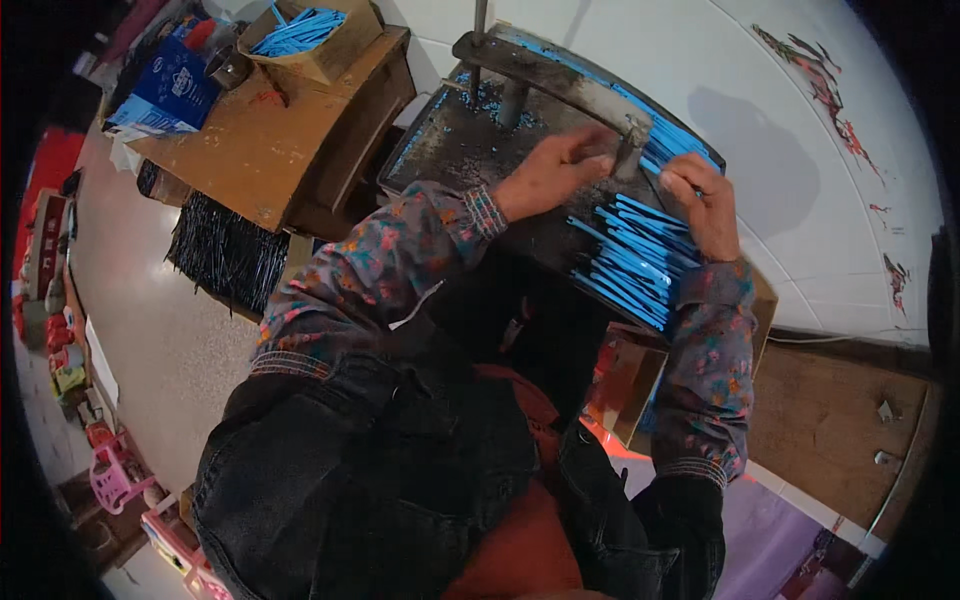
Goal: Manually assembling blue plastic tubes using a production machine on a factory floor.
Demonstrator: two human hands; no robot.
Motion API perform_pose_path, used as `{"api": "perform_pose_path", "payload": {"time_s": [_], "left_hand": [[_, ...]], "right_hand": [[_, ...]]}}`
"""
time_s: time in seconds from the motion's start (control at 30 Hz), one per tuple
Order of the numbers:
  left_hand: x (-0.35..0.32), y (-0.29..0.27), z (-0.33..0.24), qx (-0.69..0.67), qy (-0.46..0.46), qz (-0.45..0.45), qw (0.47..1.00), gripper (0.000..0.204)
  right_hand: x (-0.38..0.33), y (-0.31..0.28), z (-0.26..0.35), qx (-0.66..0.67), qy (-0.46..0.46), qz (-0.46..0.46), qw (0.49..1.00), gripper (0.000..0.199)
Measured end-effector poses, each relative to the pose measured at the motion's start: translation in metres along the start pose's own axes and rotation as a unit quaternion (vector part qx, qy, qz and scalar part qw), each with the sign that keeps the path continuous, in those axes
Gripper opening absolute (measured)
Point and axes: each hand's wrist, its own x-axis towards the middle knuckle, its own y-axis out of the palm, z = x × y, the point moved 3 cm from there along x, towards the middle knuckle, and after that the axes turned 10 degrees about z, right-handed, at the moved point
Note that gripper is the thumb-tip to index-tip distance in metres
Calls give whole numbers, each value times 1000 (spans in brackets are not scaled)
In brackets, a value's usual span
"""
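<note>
A dark metal bench press with a flat arm [540,75] and upright posts stands on a worn dark worktable [450,150]. My left hand [550,178] is at the press's small metal post [630,150], its fingers smeared by motion. To the right of that post, my right hand [705,205] has thumb and fingers pinched around the end of a thin blue stick [652,168], partly hidden by the fingers. A loose pile of such blue sticks [635,260] lies below, between my forearms. More blue sticks [670,135] lie behind my right hand.
Small blue bits [490,105] are scattered around the press. On the left, a brown cabinet [240,150] carries an open carton [330,50] of blue sticks and a blue box [172,88]. Black thin strips [225,255] are heaped below it. A white wall [780,130] rises behind the table.
</note>
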Motion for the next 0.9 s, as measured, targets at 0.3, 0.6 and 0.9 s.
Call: {"api": "perform_pose_path", "payload": {"time_s": [0.3, 0.6, 0.9], "left_hand": [[-15, 73, 25, 219, -47, -12, 974, 59], [-32, 19, -41, -116, -113, -113, 980, 39], [-27, 59, -16, -472, -308, -19, 826, 20]], "right_hand": [[-82, 66, 25, -374, -12, 84, 924, 78], [-55, 41, 49, -352, 180, 334, 855, 86], [-12, 45, -12, -290, 267, 105, 913, 53]]}}
